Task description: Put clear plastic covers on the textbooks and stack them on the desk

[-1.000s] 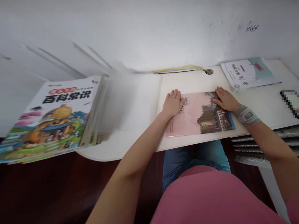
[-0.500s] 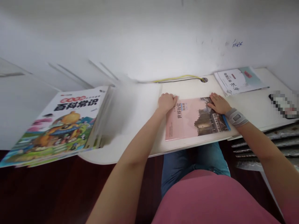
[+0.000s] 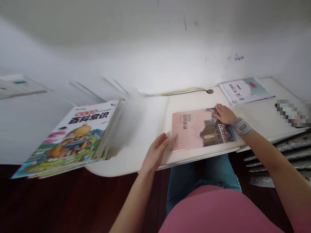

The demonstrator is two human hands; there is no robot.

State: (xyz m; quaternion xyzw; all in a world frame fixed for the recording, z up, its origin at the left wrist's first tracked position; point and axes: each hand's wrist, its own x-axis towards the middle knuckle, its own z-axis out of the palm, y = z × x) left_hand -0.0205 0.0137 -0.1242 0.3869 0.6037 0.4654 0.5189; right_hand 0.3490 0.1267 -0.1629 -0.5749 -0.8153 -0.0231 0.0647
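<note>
Here we are at a smooth white wall (image 3: pixel 155 42) with a small blue ink scrawl (image 3: pixel 239 57), above a pale, glossy surface (image 3: pixel 189 98), a yellow cable and a black cable (image 3: pixel 184 92) curving into a round grommet (image 3: pixel 210 91). Front and centre lies a glossy pink world history atlas (image 3: pixel 201 127), flat and thin, square to the surface's front edge. The right hand (image 3: pixel 224 115) is open, palm down, its fingers spread on the atlas's far right corner, a ribbed grey wrist brace (image 3: pixel 242 127) wrapped just behind it. The left hand (image 3: pixel 155 153) is off the atlas, open with fingers gently curved, blurred, just beside its near left corner. Over to the left sits a thick stack of books (image 3: pixel 70 137), a bright, shiny cartoon cover on top, its spine edge smeared by blur. Up in the far corner, a thin white-and-teal booklet (image 3: pixel 244 92) lies flat, a slim pen (image 3: pixel 267 98) alongside.
</note>
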